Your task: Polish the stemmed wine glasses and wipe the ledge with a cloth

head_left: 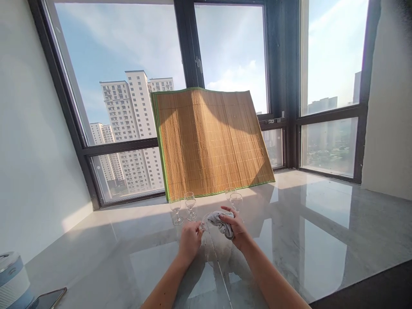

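Note:
A clear stemmed glass [206,219] lies on its side in the air between my hands. My left hand [190,241] pinches it by its stem or foot; which of the two I cannot make out. In my right hand [237,226] is a crumpled grey-white cloth [222,224], bunched against the glass's bowl. Beyond my left hand, a stemmed glass [176,209] stands upright beside another stemmed glass [190,205]. Past my right hand stands one more stemmed glass [236,201], with a faint glass rim behind it.
A bamboo mat [212,141] with green edging leans on the window frame behind the glasses. At the lower left are a blue and white cup [14,279] and a phone [48,299]. The glossy grey counter [106,253] has a seam and drops off at the lower right.

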The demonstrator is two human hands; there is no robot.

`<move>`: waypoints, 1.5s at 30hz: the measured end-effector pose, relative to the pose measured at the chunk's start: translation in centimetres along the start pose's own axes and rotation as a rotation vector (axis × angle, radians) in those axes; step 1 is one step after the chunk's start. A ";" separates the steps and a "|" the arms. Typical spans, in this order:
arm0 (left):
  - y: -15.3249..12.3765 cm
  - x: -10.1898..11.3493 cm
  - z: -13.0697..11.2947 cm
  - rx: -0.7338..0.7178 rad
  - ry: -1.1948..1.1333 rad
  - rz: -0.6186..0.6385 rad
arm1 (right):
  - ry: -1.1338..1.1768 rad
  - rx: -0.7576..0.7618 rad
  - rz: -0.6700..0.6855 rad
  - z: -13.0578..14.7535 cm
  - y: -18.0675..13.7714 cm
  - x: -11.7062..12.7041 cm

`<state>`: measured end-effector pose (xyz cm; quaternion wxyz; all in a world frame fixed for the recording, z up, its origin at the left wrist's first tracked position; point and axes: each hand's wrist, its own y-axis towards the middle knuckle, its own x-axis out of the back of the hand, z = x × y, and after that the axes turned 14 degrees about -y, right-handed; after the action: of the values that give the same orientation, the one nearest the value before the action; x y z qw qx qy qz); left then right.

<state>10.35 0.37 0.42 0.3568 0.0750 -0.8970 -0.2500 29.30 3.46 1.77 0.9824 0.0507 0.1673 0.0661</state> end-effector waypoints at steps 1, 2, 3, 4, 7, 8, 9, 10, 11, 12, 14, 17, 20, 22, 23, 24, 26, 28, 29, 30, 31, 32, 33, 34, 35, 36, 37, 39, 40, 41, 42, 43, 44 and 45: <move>0.1 -0.2 0.2 0.038 -0.057 -0.006 | 0.021 0.011 -0.037 0.1 0.0 0.1; 0.1 -0.3 0.3 0.078 -0.117 -0.012 | 0.028 0.029 -0.090 0.2 0.1 0.2; 0.2 -0.5 0.3 0.117 -0.177 -0.014 | 0.017 0.050 -0.157 0.2 0.2 0.4; 0.3 -0.6 0.3 0.148 -0.237 -0.011 | -0.014 0.072 -0.229 0.2 0.4 0.5; 0.3 -0.6 -0.2 0.172 -0.407 0.025 | -0.205 0.148 -0.379 -0.3 0.9 0.7; 0.3 -0.6 -0.4 0.159 -0.448 0.045 | -0.273 0.171 -0.377 -0.5 1.0 0.6; 0.2 -0.6 -0.7 0.143 -0.467 0.069 | -0.326 0.188 -0.347 -0.8 1.1 0.4; 0.1 -0.6 -0.9 0.131 -0.460 0.089 | -0.359 0.197 -0.296 -1.0 1.1 0.2; 0.0 -0.7 -1.1 0.126 -0.427 0.102 | -0.375 0.198 -0.238 -1.2 1.1 -0.1; -0.1 -0.7 -1.2 0.128 -0.374 0.105 | -0.378 0.191 -0.186 -1.3 1.0 -0.3; -0.3 -0.8 -1.2 0.146 -0.265 0.093 | -0.364 0.152 -0.122 -1.3 0.7 -0.6; -0.3 -0.8 -1.0 0.162 -0.206 0.060 | -0.279 0.048 -0.052 -0.6 0.0 -0.7; -0.2 -0.8 -0.7 0.174 -0.230 0.030 | -0.122 -0.029 0.077 0.1 -0.5 -0.5; -0.2 -0.9 -0.5 0.192 -0.265 0.055 | -0.030 -0.040 0.097 0.3 -0.5 -0.4; -0.2 -0.9 -0.5 0.200 -0.293 0.080 | 0.003 -0.036 0.069 0.3 -0.4 -0.3; -0.2 -0.9 -0.5 0.204 -0.324 0.099 | 0.028 -0.027 0.020 0.2 -0.3 -0.2; -0.1 -0.9 -0.6 0.193 -0.382 0.099 | 0.045 -0.003 -0.110 0.0 0.2 0.0; 0.0 -0.7 -0.8 0.179 -0.426 0.050 | -0.006 0.024 -0.242 -0.3 0.7 0.3; 0.1 -0.6 -0.9 0.182 -0.447 0.020 | -0.058 0.038 -0.293 -0.5 0.9 0.5; 0.2 -0.5 -1.0 0.193 -0.475 -0.003 | -0.121 0.054 -0.326 -0.7 1.1 0.5; 0.3 -0.3 -1.1 0.210 -0.515 -0.019 | -0.196 0.072 -0.335 -0.8 1.1 0.5; 0.4 -0.2 -1.3 0.229 -0.562 -0.031 | -0.271 0.088 -0.326 -1.0 1.2 0.5; 0.4 -0.1 -1.4 0.242 -0.614 -0.041 | -0.335 0.101 -0.303 -1.2 1.1 0.3; 0.4 0.0 -1.5 0.251 -0.672 -0.045 | -0.386 0.109 -0.263 -1.3 1.0 0.1; 0.4 0.1 -1.7 0.258 -0.733 -0.048 | -0.425 0.111 -0.210 -1.5 0.9 -0.2; 0.3 0.1 -1.8 0.268 -0.796 -0.058 | -0.448 0.107 -0.148 -1.7 0.7 -0.5; 0.2 0.1 -2.0 0.286 -0.860 -0.073 | -0.457 0.098 -0.082 -1.8 0.5 -0.8; 0.0 0.2 -2.3 0.332 -0.988 -0.102 | -0.461 0.074 0.031 -1.9 0.2 -1.1; 0.0 0.2 -2.5 0.355 -1.041 -0.117 | -0.460 0.060 0.068 -1.9 0.0 -1.2; 0.0 0.2 -2.6 0.374 -1.081 -0.128 | -0.453 0.046 0.090 -1.8 -0.2 -1.3; 0.0 0.3 -2.6 0.386 -1.104 -0.136 | -0.443 0.031 0.111 -1.6 -0.4 -1.2; 0.1 0.4 -2.6 0.389 -1.104 -0.142 | -0.428 0.017 0.137 -1.4 -0.6 -1.2; 0.2 0.4 -2.5 0.382 -1.079 -0.154 | -0.405 0.005 0.164 -1.1 -0.8 -1.2; 0.4 0.5 -2.3 0.366 -1.034 -0.170 | -0.374 -0.004 0.191 -0.8 -1.1 -1.2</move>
<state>11.53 -0.39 2.35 -0.1704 0.0754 -0.9749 -0.1222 28.08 2.30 1.27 0.9857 0.0755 -0.0236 0.1487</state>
